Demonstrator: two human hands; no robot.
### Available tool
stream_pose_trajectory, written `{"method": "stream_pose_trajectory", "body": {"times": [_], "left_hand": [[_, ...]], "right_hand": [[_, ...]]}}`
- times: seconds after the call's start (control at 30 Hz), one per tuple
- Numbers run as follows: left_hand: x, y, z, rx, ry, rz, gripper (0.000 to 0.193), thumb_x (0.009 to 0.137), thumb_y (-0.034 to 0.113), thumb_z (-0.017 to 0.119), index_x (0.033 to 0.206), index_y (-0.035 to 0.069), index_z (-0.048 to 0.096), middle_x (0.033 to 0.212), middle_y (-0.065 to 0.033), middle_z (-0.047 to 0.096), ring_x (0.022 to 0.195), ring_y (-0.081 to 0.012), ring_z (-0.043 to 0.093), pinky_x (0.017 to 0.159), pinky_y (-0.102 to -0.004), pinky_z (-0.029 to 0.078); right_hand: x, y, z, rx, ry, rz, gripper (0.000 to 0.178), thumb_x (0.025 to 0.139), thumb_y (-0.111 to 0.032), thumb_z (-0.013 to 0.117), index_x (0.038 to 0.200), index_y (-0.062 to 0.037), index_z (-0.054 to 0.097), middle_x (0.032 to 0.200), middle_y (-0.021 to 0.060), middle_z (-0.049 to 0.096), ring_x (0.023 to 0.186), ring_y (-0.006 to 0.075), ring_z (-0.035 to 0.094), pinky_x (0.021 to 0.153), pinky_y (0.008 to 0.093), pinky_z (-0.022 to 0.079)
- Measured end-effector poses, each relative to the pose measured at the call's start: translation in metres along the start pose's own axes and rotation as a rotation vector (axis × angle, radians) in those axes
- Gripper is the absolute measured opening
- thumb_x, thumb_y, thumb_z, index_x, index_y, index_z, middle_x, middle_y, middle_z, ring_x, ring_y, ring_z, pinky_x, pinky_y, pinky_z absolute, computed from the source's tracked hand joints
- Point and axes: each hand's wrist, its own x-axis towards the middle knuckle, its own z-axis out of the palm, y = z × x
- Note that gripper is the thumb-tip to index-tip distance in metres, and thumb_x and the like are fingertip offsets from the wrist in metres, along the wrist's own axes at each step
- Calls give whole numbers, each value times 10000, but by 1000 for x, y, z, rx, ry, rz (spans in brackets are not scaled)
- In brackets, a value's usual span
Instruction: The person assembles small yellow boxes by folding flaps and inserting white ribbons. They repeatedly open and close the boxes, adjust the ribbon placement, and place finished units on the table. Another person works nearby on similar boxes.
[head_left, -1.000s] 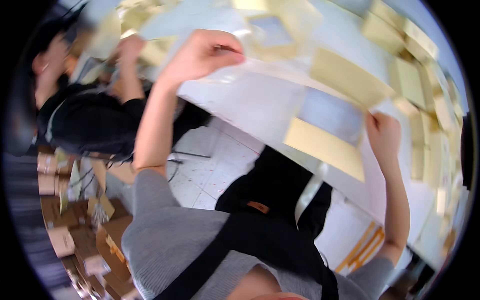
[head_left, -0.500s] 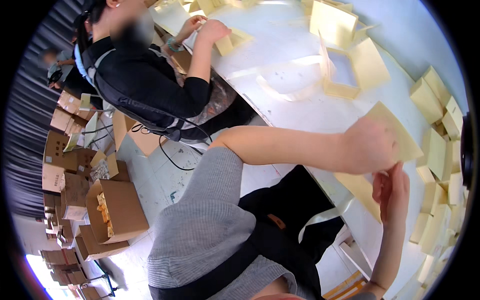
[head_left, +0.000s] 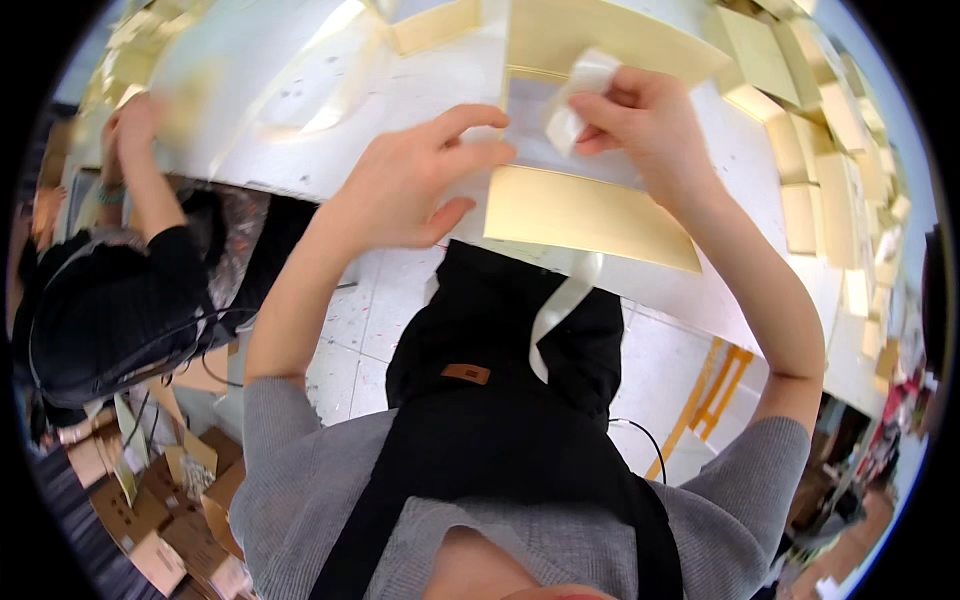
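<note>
A pale yellow box (head_left: 590,215) lies open on the table before me, its front panel toward me and a taller panel at the back. My right hand (head_left: 640,125) pinches a crumpled white cloth-like piece (head_left: 585,95) over the pale inside of the box. Close to the box's left edge is my left hand (head_left: 430,170), fingers spread, with nothing in it. Whether its fingertips touch the box I cannot tell. A white ribbon (head_left: 562,312) hangs from below the front panel, over the table edge and in front of my black apron (head_left: 500,350).
Yellow boxes (head_left: 800,160) stand crowded along the right side of the white table (head_left: 340,130). Another box (head_left: 435,25) and loose ribbon (head_left: 325,115) lie farther back. At the left sits a co-worker (head_left: 110,290) with hands over the table. Cardboard cartons (head_left: 170,500) stand at lower left.
My view has swung to the right. My hands, close together at a yellow panel before, are now apart. The left is spread, and the white piece now shows in my right fingers.
</note>
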Motion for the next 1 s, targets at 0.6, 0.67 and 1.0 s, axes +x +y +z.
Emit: {"method": "stream_pose_trajectory", "body": {"times": [0.6, 0.67, 1.0], "left_hand": [[-30, 72, 88, 75, 476, -27, 160, 530, 43, 636, 687, 41, 605, 826, -30, 572, 523, -112, 475, 404, -217, 346], [-30, 74, 89, 76, 471, -36, 163, 530, 45, 637, 690, 43, 604, 830, -32, 573, 527, -112, 479, 406, -219, 348], [-32, 78, 85, 93, 444, -49, 166, 540, 48, 641, 702, 39, 605, 842, -35, 580, 542, -115, 497, 415, -218, 358]], "right_hand": [[-52, 30, 13, -524, 146, -372, 87, 776, -42, 659, 726, 29, 657, 529, 101, 584, 437, 222, 568, 461, 320, 442], [-52, 30, 14, -501, 159, -383, 97, 768, -45, 665, 708, 29, 651, 519, 103, 577, 421, 223, 556, 446, 321, 430], [-57, 31, 14, -609, 95, -476, 57, 744, -39, 658, 699, -3, 659, 563, 104, 606, 477, 249, 587, 470, 344, 456]]}}
